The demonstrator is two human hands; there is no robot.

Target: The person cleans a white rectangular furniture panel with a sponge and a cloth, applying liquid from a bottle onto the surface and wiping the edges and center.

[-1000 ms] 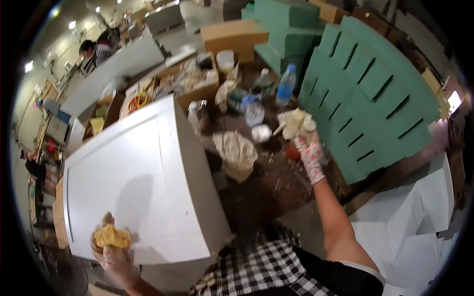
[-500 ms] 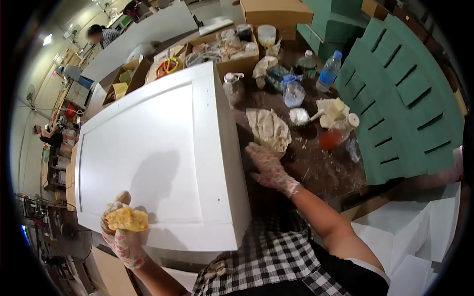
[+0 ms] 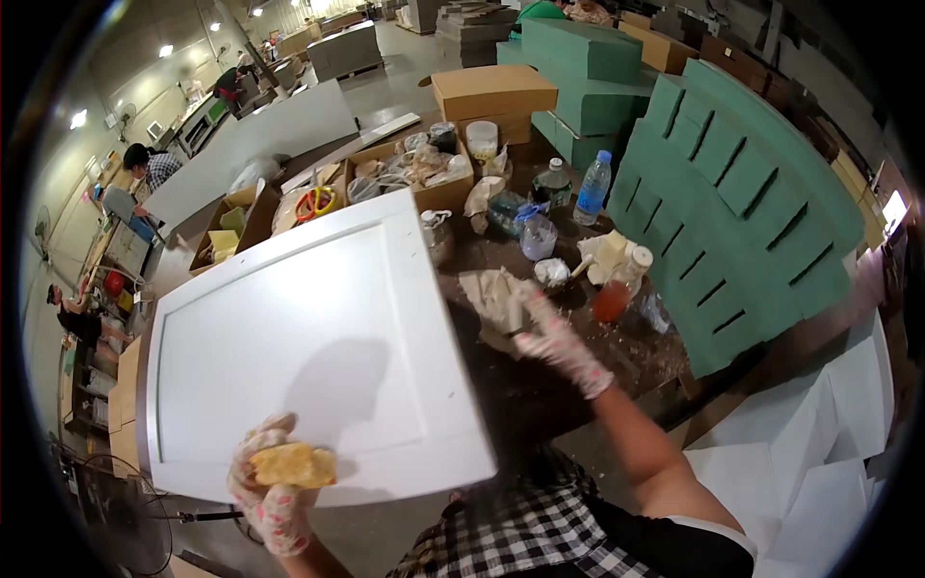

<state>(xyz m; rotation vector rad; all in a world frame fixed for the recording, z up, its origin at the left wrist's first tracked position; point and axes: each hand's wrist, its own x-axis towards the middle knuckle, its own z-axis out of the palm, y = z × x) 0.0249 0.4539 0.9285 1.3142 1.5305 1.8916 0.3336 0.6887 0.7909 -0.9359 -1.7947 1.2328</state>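
Observation:
A white framed panel (image 3: 289, 318) lies before me, its right edge over the dark tabletop. Near its lower left edge, my left hand (image 3: 271, 486), in a white glove with pink spots, is closed around a yellow sponge-like pad (image 3: 294, 465). My right hand (image 3: 562, 349), gloved the same way, reaches past the panel's right side to a crumpled beige rag (image 3: 489, 301). Its thumb and fingers close on the rag's right part, where a greyish fold shows between them. Some of the rag is hidden by the fingers.
Beyond the rag stand a blue-labelled water bottle (image 3: 593, 190), a blue-capped bottle (image 3: 537, 234) and a bottle of red liquid (image 3: 613, 299). Behind the panel are a cluttered carton (image 3: 438, 196) and red-and-yellow scissors (image 3: 315, 203). Slotted green board (image 3: 742, 212) rises at right.
My right hand has moved from beside the rag onto it and closed. The left hand keeps the yellow pad. My view has shifted, and less of the panel's right side shows.

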